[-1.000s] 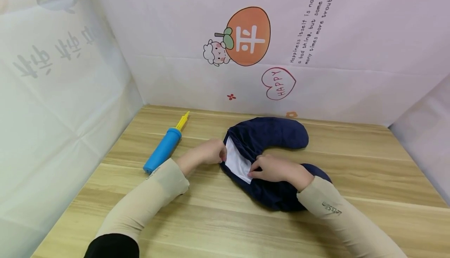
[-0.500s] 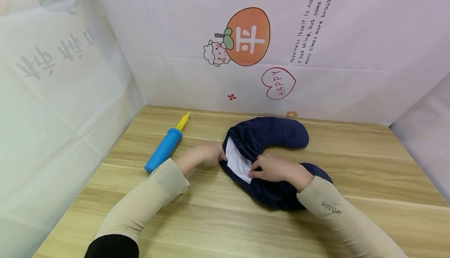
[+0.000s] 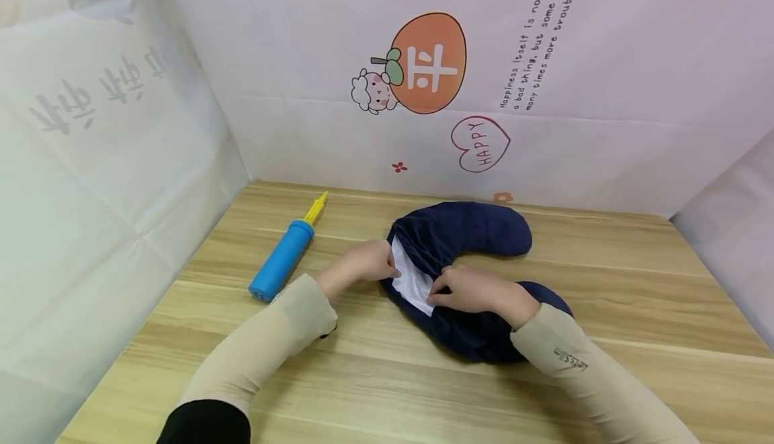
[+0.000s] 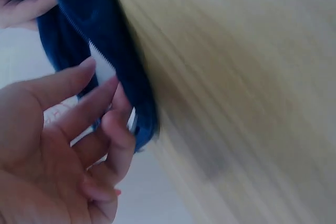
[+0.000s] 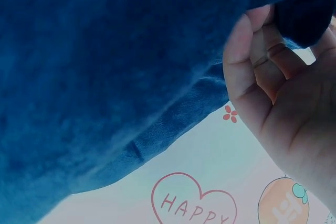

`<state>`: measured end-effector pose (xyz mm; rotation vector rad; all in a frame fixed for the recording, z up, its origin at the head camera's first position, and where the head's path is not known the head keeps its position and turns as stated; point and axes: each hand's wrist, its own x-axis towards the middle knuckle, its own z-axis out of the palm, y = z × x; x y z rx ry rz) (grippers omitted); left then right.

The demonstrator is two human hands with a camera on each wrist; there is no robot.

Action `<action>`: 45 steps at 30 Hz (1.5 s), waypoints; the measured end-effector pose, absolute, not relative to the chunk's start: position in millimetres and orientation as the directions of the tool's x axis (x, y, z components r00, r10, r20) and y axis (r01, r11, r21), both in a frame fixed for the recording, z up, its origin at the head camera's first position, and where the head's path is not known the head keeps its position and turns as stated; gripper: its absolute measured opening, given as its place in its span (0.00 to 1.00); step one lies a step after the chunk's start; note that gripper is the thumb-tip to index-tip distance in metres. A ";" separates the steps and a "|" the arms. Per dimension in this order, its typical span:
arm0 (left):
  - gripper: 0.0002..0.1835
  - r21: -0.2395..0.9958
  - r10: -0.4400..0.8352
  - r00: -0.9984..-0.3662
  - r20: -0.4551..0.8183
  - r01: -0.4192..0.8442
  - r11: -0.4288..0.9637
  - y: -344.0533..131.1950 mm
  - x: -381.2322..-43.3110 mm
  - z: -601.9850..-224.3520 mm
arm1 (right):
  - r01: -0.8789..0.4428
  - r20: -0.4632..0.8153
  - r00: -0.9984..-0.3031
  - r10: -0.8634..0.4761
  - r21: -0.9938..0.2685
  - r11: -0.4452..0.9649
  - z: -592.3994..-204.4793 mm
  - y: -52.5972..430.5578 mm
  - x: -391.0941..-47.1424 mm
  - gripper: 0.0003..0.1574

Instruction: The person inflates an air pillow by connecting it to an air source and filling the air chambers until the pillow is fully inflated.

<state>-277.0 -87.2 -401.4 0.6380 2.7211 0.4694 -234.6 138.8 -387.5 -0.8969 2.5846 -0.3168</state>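
A navy, plush U-shaped neck pillow lies on the table, its curve toward the left. Its zipped slit is parted and shows a white inner layer. My right hand pinches the cloth at the near end of the slit; in the right wrist view navy fabric fills much of the picture. At the slit's left edge is my left hand. In the left wrist view its thumb and index finger are apart, fingertips at the zipper teeth; the other fingers bend loosely.
A blue hand pump with a yellow nozzle lies left of the pillow, close to my left forearm. A white printed sheet hangs behind the wooden table and down both sides.
My left hand has shifted slightly right and over the slit's edge, and its forearm moved right with it. My right hand and the pillow look almost unmoved.
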 end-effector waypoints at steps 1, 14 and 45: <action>0.16 0.387 0.452 -0.867 -0.209 0.351 0.853 -85.2 -277.7 -402.4 | -0.546 -0.281 -0.720 -0.634 -0.334 0.768 -387.4 139.0 -234.8 0.14; 0.10 0.401 0.390 -0.914 -0.112 0.318 0.859 -81.1 -278.4 -413.8 | -0.578 -0.167 -0.712 -0.682 -0.414 0.704 -390.7 141.3 -237.9 0.33; 0.06 0.669 0.522 -0.853 0.005 0.391 0.633 -75.8 -278.9 -394.4 | -0.439 -0.096 -0.818 -0.567 -0.533 0.723 -379.5 122.0 -259.3 0.25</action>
